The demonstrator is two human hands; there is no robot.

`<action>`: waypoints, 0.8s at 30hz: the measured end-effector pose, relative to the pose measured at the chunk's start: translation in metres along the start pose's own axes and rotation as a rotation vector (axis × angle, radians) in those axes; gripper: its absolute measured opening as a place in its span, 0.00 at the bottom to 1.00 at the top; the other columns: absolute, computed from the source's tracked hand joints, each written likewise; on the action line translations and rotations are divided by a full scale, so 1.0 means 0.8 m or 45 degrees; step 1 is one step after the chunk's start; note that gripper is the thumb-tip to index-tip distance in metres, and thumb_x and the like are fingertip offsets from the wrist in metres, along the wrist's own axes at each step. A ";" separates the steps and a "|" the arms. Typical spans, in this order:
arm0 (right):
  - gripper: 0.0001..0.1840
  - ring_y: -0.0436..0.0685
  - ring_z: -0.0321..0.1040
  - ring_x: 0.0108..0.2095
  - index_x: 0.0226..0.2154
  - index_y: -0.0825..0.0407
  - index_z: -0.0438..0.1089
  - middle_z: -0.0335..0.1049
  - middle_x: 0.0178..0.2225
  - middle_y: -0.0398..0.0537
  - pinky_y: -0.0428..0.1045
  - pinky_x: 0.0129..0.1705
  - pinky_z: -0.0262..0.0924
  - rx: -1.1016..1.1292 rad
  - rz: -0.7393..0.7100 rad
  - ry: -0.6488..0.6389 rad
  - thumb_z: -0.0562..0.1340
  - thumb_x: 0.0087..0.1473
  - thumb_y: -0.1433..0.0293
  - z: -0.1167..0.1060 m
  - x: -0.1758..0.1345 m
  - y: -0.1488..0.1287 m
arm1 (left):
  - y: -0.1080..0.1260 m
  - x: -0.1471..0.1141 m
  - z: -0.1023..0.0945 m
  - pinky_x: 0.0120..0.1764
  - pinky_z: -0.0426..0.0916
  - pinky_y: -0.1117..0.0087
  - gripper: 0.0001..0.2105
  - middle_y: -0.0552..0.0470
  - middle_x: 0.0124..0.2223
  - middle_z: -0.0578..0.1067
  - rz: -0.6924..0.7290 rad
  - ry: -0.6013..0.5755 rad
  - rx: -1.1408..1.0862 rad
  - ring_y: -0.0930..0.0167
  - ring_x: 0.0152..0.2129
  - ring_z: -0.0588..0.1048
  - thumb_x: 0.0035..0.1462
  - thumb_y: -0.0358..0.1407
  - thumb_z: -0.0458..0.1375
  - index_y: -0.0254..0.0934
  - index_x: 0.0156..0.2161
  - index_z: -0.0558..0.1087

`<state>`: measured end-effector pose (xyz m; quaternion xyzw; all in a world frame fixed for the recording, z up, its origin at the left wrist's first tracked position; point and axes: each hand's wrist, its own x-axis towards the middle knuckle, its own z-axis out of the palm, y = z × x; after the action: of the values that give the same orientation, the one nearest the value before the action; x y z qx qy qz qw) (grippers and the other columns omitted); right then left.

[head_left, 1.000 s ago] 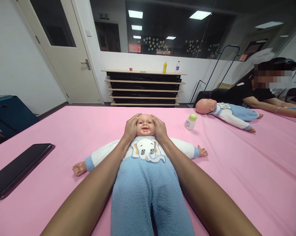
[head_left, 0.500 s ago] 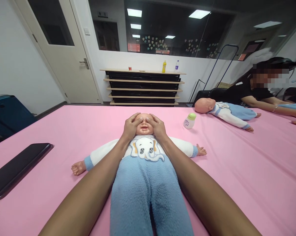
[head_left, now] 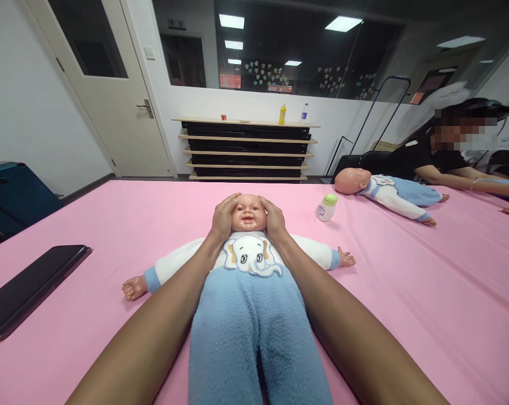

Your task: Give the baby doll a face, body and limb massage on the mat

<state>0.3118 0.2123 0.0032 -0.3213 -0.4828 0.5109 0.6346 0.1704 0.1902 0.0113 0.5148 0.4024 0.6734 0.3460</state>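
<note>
A baby doll (head_left: 249, 215) lies on its back, in a white top with an elephant face and blue fleece trousers, its arms spread. My left hand (head_left: 224, 216) cups one side of the doll's head, fingers curved round it. On the opposite side my right hand (head_left: 275, 216) does the same. Both thumbs rest at the edges of the face, so its eyes and mouth show. My fingertips are partly hidden behind the head.
A pink-covered table (head_left: 123, 225) bears everything. Right of the doll stands a white bottle with a green cap (head_left: 326, 208). Farther right lies a second doll (head_left: 392, 190), near another person (head_left: 419, 149). A black phone-like slab (head_left: 32, 289) lies at the left.
My thumbs have moved outward from over the doll's eyes to the sides of its face, uncovering the eyes. The hands stay at the head; the doll's body keeps its place.
</note>
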 end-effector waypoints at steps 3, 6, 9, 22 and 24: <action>0.29 0.59 0.66 0.51 0.49 0.53 0.70 0.70 0.50 0.47 0.52 0.53 0.61 -0.059 0.037 -0.084 0.67 0.44 0.58 0.001 -0.006 -0.007 | 0.003 -0.004 -0.001 0.54 0.62 0.61 0.24 0.46 0.51 0.74 -0.003 -0.042 0.047 0.61 0.49 0.70 0.48 0.41 0.61 0.35 0.51 0.72; 0.33 0.60 0.66 0.51 0.49 0.52 0.69 0.70 0.50 0.46 0.53 0.54 0.60 -0.132 0.055 -0.063 0.69 0.40 0.58 0.001 -0.008 -0.012 | 0.005 -0.005 -0.001 0.53 0.62 0.61 0.25 0.46 0.50 0.74 -0.014 -0.040 0.049 0.61 0.48 0.70 0.47 0.42 0.63 0.35 0.51 0.73; 0.32 0.59 0.66 0.51 0.49 0.52 0.69 0.70 0.50 0.47 0.53 0.54 0.60 -0.131 0.042 -0.055 0.68 0.42 0.57 0.002 -0.007 -0.012 | 0.005 -0.002 0.001 0.54 0.62 0.61 0.23 0.46 0.51 0.74 -0.039 -0.014 0.008 0.62 0.49 0.70 0.48 0.42 0.61 0.34 0.49 0.74; 0.23 0.58 0.65 0.53 0.45 0.53 0.73 0.70 0.50 0.48 0.54 0.57 0.57 -0.006 0.025 0.032 0.63 0.49 0.58 -0.003 0.005 0.010 | 0.002 0.001 0.002 0.57 0.59 0.63 0.18 0.45 0.51 0.75 0.013 0.055 -0.017 0.63 0.52 0.69 0.53 0.39 0.52 0.32 0.44 0.76; 0.23 0.58 0.65 0.52 0.45 0.53 0.73 0.71 0.50 0.47 0.54 0.56 0.58 -0.016 0.015 0.016 0.63 0.49 0.57 -0.003 0.003 0.008 | 0.004 -0.001 0.002 0.56 0.60 0.61 0.19 0.45 0.51 0.74 -0.005 0.042 -0.023 0.61 0.51 0.69 0.53 0.41 0.55 0.33 0.46 0.76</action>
<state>0.3120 0.2164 -0.0025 -0.3314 -0.4801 0.5093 0.6327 0.1720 0.1886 0.0138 0.4995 0.4030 0.6848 0.3452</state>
